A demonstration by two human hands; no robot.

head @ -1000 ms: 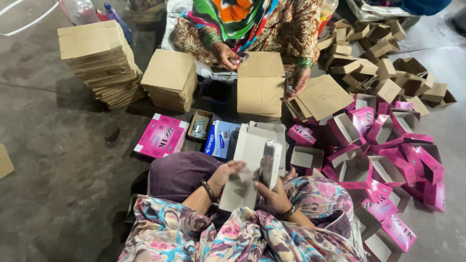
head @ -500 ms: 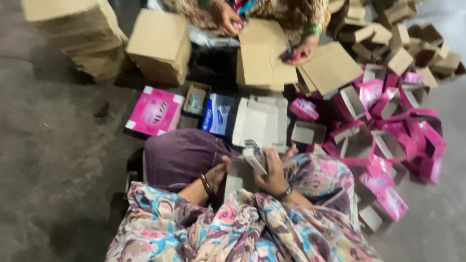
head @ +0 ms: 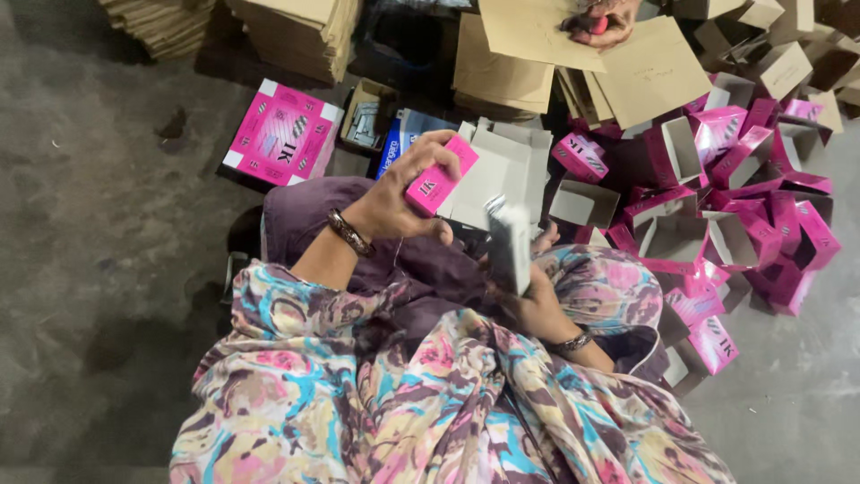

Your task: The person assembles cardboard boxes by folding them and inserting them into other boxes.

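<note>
You sit on the floor folding small pink cartons, one in each hand.

Far left, a flat pink box point(head: 282, 132) with white corners lies on the concrete, just below stacked brown card point(head: 300, 31). Next to it sit a small open brown tray point(head: 367, 121) and a blue packet point(head: 403, 134). Your left hand point(head: 394, 193) is raised and clenched around a folded pink carton point(head: 439, 185), above a stack of grey-white flat blanks point(head: 502, 170). Your right hand point(head: 537, 300), low over your lap, grips an upright bundle of flat blanks point(head: 509, 244). To the right, open pink cartons point(head: 735, 206) lie heaped. At the top, another person's hand point(head: 600, 22) rests on brown sheets point(head: 645, 67).
</note>
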